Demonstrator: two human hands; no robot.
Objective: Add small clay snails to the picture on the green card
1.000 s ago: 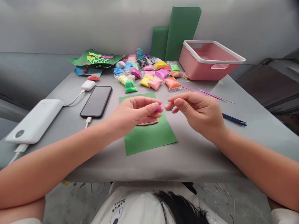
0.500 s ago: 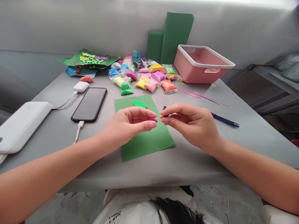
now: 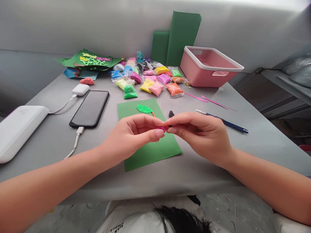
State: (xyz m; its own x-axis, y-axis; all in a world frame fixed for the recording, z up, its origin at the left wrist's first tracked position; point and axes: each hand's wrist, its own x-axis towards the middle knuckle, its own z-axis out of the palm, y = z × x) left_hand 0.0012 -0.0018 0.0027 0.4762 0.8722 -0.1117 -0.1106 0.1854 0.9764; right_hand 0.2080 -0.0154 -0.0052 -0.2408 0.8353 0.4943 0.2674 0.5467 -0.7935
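My left hand point(image 3: 139, 131) is closed, its thumb and forefinger pinching a small magenta piece of clay point(image 3: 161, 129). My right hand point(image 3: 202, 134) meets it at the fingertips, thumb and forefinger drawn together; whatever lies between them is too small to make out. A black lump of clay point(image 3: 171, 114) shows just behind the right forefinger, and I cannot tell whether it is held or lies on the table. Below both hands is a green sheet of paper point(image 3: 153, 152). On its upper part lies a green clay leaf point(image 3: 144, 109) with an orange-brown stem point(image 3: 153, 114), partly hidden by the left hand.
Several bags of coloured clay point(image 3: 146, 85) are heaped behind the sheet. A pink basket point(image 3: 201, 71) stands at the back right, near pink tools point(image 3: 196, 97) and a dark blue cutter point(image 3: 233, 125). On the left are a phone point(image 3: 89, 108), a power bank point(image 3: 23, 129) and cables.
My right hand has moved left, closing the small gap, so the fingertips of both hands now touch around the magenta piece. More of the cutter shows. The view has shifted slightly.
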